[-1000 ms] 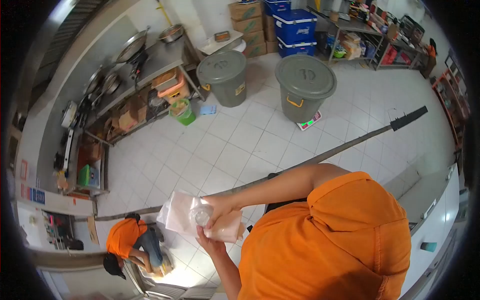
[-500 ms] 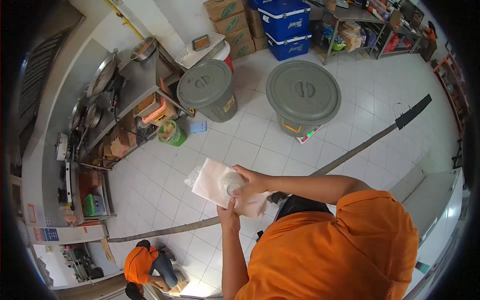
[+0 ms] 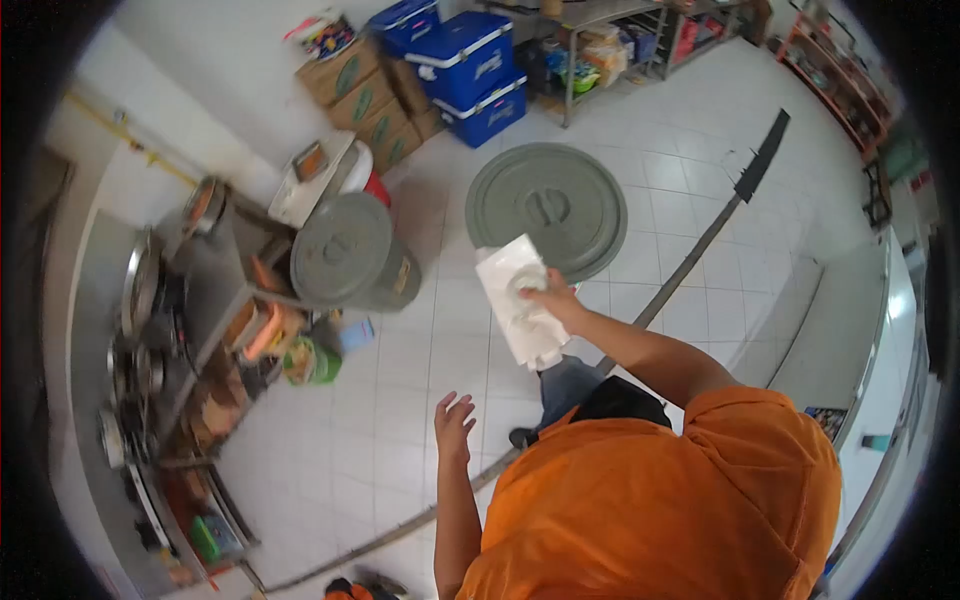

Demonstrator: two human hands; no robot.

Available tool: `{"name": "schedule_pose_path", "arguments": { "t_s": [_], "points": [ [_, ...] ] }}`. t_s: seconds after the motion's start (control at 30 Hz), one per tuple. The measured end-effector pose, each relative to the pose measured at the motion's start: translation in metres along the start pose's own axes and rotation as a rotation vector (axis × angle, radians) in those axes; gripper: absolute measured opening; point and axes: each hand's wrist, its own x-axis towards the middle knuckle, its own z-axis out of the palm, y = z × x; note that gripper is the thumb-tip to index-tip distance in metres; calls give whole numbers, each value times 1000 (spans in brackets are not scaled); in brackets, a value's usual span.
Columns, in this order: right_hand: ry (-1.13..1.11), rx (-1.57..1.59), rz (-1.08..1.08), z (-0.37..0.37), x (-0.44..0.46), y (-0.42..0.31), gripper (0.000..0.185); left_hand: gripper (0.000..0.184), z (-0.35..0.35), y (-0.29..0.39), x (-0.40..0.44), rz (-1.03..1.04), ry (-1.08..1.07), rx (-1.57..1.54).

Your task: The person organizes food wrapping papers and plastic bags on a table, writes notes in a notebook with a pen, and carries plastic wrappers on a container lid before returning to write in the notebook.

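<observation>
My right hand (image 3: 556, 300) grips a white folded packet (image 3: 535, 338) that looks like a stack of thin plastic or paper sheets. Against it, partly under my fingers, is a round translucent roll-like thing (image 3: 526, 284); motion blur keeps me from telling its exact kind. The packet appears in front of the near edge of a large grey lidded bin (image 3: 590, 195). My left hand (image 3: 454, 428) is held out above the tiled floor, its fingers apart and nothing in it.
Another grey lidded bin (image 3: 345, 250) stands to the left, beside a metal bench (image 3: 205, 290) with pans. A green bucket (image 3: 322, 366) sits on the floor. Blue coolers (image 3: 462, 65) and cardboard boxes (image 3: 345, 85) line the back. A long strip (image 3: 690, 260) crosses the floor. Another person (image 3: 350, 590) shows at the bottom edge.
My left hand has let go of the packet and moved away from it. My right hand has carried the packet and round thing toward the right-hand bin. The view has turned and shifted.
</observation>
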Motion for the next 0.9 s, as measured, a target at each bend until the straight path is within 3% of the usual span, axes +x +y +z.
{"name": "schedule_pose_path", "arguments": {
  "t_s": [0.1, 0.2, 0.3, 0.33, 0.47, 0.53, 0.6, 0.67, 0.77, 0.9],
  "points": [
    [79, 187, 19, -50, 65, -46, 82, 63, 44, 54, 79, 3, -79, 108],
    [166, 179, -124, -89, 146, -29, 84, 65, 96, 102, 176, 44, -146, 317],
    [419, -363, -89, -132, 221, 27, 87, 69, 151, 111, 320, 199, -159, 490],
    [435, -382, -103, -143, 209, 8, 90, 71, 160, 109, 357, 259, -158, 542],
    [1013, -607, -62, -199, 207, 49, 90, 77, 223, 160, 478, 540, -12, 1018],
    [1094, -600, 126, -217, 200, 74, 86, 80, 252, 179, 534, 629, 93, 1132],
    [861, -368, 417, -240, 199, 104, 85, 77, 273, 201, 578, 511, 1, 1077],
    [751, -282, 494, -240, 192, 81, 83, 75, 293, 218, 612, 386, -90, 1106],
    [750, -140, 494, -254, 199, 98, 58, 74, 313, 245, 646, 272, -213, 1212],
    [883, -149, 333, -240, 234, 75, 58, 79, 311, 267, 688, 293, -227, 1146]
  ]
}}
